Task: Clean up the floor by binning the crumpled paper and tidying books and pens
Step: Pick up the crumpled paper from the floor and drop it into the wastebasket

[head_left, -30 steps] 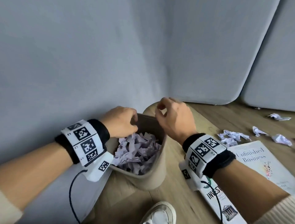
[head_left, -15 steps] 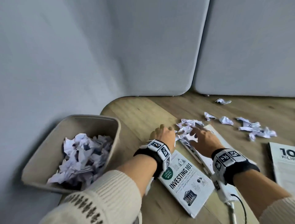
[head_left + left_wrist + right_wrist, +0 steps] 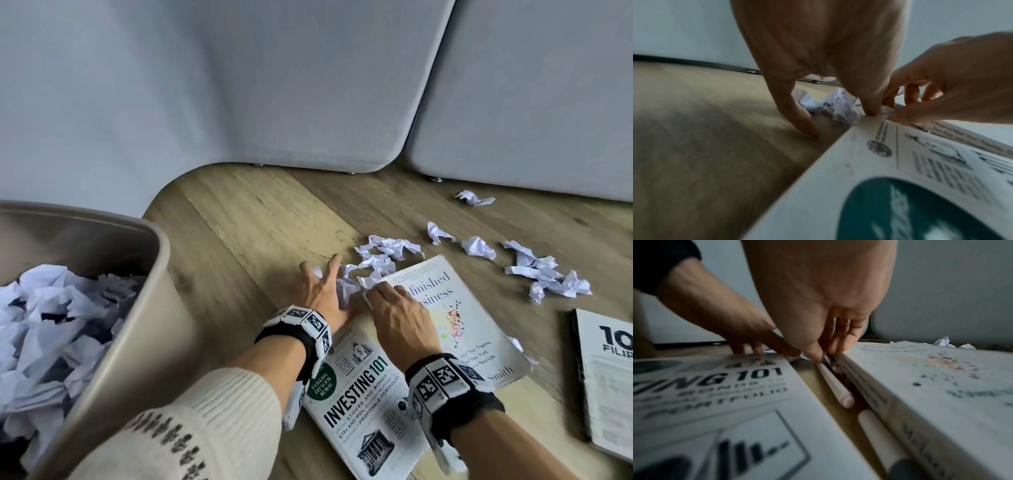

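Lots of crumpled white paper balls (image 3: 51, 329) fill the tan plastic bin (image 3: 150, 329), but more white paper scraps (image 3: 376, 263), three white books (image 3: 363, 404) and two pale pens (image 3: 835, 384) wait on the wooden floor (image 3: 260, 226), where the left hand (image 3: 322, 291) with spread fingers and the right hand (image 3: 400, 315) with bent fingers come together around the scraps.

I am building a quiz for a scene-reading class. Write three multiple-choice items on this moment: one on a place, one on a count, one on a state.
1. Where do the white pens lie?
A. in the bin
B. in the gap between two books
C. on top of a book

2. How many books show in the head view?
A. one
B. three
C. five

3. What state is the bin in?
A. holding crumpled paper
B. tipped over
C. lidded

Answers:
1 B: the right wrist view shows them between the Investing 101 book and the Unfinished Business book.
2 B: those two and a third book at the right edge.
3 A: crumpled paper fills it.
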`<state>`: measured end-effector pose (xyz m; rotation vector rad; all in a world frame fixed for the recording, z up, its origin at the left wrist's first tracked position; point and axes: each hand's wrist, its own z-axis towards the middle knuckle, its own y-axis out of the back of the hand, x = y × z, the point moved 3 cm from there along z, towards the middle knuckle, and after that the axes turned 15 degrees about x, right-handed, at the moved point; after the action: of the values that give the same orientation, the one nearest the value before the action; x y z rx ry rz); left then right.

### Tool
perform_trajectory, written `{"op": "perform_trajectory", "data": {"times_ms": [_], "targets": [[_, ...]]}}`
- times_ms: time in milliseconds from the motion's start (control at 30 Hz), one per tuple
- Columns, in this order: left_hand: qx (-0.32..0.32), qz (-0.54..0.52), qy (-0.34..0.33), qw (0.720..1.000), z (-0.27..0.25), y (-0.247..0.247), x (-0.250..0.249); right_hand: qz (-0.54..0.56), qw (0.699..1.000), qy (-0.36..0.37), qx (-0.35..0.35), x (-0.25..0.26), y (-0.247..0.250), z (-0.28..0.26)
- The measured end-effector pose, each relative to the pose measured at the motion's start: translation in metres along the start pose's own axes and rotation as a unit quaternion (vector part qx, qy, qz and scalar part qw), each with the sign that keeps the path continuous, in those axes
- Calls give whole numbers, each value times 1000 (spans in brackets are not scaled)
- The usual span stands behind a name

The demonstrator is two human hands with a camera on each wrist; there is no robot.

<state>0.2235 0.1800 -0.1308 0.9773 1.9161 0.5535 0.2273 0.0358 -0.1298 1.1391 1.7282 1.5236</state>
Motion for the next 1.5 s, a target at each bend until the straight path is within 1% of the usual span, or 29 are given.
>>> {"op": "perform_trajectory", "data": {"times_ms": [100,133,167,200,233,300,367,400,433,467,500,567,633,700,733,800,867,900,933,1033,1067,1100,1167,1233,1300,1367,1433,1500], "targets": [[43,75,-35,996,8,-1,-18,10,1000,2,-13,-8,5,-4],[50,91,-43,994,10,-4,-21,19,1000,-8,-15,-13,5,-6],[55,91,-48,993,11,-7,-24,24,999,-22,-9,-20,5,-9],[58,83,-51,994,12,-11,-26,32,998,-52,-4,-29,4,-12],[57,71,-51,995,12,-14,-29,57,995,-82,-14,-40,4,-17],[41,47,-49,997,14,-18,-33,166,974,-138,-69,-67,7,-25],[27,38,-47,998,13,-21,-41,265,933,-200,-140,-99,12,-39],[17,43,-55,997,12,-23,-46,294,915,-227,-158,-113,14,-47],[7,47,-68,997,9,-23,-52,313,903,-244,-162,-124,14,-54],[-2,49,-81,996,6,-24,-59,320,899,-252,-161,-130,15,-62],[-13,43,-92,995,0,-23,-67,317,901,-249,-160,-133,16,-70],[-17,21,-106,994,-6,-27,-76,286,917,-227,-162,-131,19,-84],[2,28,-123,992,-12,-35,-84,255,932,-215,-140,-129,23,-93],[29,50,-127,990,-14,-48,-89,249,935,-229,-105,-131,28,-101],[34,74,-119,989,-12,-54,-90,250,931,-249,-92,-134,30,-105],[32,127,-89,987,-7,-65,-91,240,919,-297,-99,-144,33,-116],[26,124,-81,989,1,-73,-90,225,902,-347,-121,-154,32,-128],[30,115,-87,989,2,-78,-94,222,894,-372,-115,-161,28,-136],[35,107,-87,990,4,-79,-93,217,894,-382,-90,-163,22,-139],[29,104,-107,988,5,-90,-98,160,917,-364,36,-171,-3,-152],[20,100,-112,988,6,-92,-99,152,923,-348,63,-170,-7,-154],[11,93,-118,989,6,-94,-99,154,929,-328,75,-170,-10,-155],[7,82,-123,989,8,-97,-98,178,931,-307,83,-170,-8,-155],[19,81,-121,989,10,-101,-97,209,927,-298,89,-170,-5,-154],[21,82,-102,991,7,-97,-99,235,918,-305,97,-171,-6,-157],[-11,76,-88,993,1,-88,-103,267,903,-319,108,-171,-9,-164],[-45,72,-109,990,-4,-80,-109,280,901,-321,89,-169,-10,-171],[-51,59,-147,986,-7,-79,-118,280,907,-306,72,-165,-11,-178]]}}
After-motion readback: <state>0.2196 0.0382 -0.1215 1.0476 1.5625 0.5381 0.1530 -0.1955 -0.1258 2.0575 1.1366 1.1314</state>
